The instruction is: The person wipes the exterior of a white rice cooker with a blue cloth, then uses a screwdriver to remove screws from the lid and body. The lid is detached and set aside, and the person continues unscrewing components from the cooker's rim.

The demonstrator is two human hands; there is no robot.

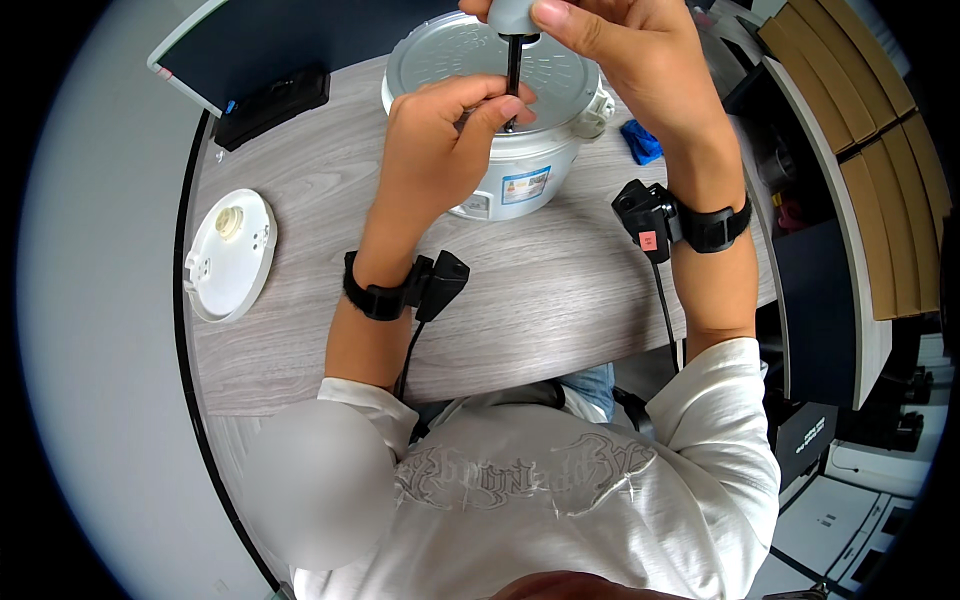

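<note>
A white rice cooker stands at the far middle of the table, a round silver metal plate on its top. My right hand grips the pale grey handle of a screwdriver, whose black shaft points down at the plate's near edge. My left hand is closed, thumb and fingers pinching around the shaft's lower end. Whether a screw sits at the tip is too small to tell. To the left, a round white lid lies on the table, apart from both hands.
The wood-grain table has a white-framed dark panel and a black case at the far left. A blue crumpled item lies right of the cooker. Cardboard boxes line shelving on the right. Cables hang from both wrist straps.
</note>
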